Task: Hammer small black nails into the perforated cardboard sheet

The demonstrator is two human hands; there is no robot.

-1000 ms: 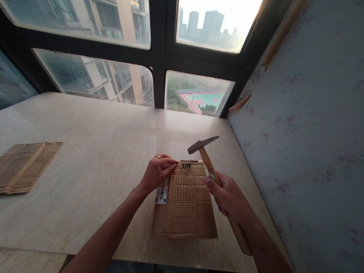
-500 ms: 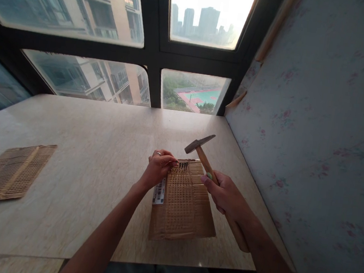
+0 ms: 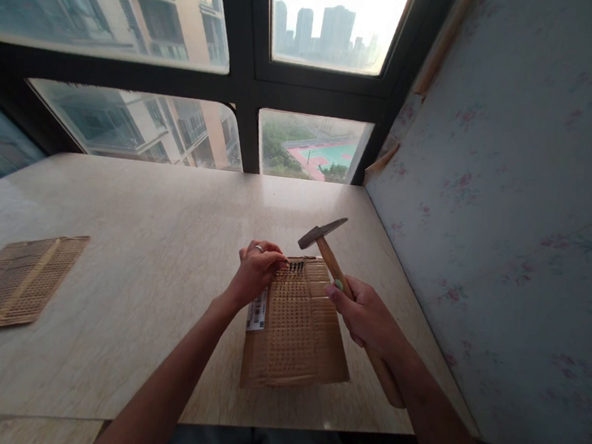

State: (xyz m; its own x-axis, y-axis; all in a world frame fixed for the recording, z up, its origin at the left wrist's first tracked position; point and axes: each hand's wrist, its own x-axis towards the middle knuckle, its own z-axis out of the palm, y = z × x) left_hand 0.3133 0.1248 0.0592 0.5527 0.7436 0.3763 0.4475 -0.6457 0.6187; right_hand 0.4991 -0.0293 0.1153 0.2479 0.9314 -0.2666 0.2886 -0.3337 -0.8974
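My right hand (image 3: 371, 312) is wrapped around the wooden handle of a hammer (image 3: 332, 258), its metal head raised above the far edge of a cardboard box (image 3: 298, 322). Rows of small holes or dents mark the box's top. Along its far edge stands a short row of several dark, nail-like pins (image 3: 296, 267). Just left of that row, the fingertips of my left hand (image 3: 259, 268) are pinched together at the box's far left corner; whatever is between them is too small and hidden to make out. A white barcode label (image 3: 257, 310) shows on the left side.
A loose corrugated cardboard sheet (image 3: 16, 283) lies at the left of the pale stone-like counter (image 3: 166, 236). Dark-framed windows (image 3: 247, 88) rise behind the counter. A wall with flowered paper (image 3: 513, 239) bounds the right side.
The camera view has shifted very slightly. Both hands, the hammer and the box keep practically the same positions relative to one another.
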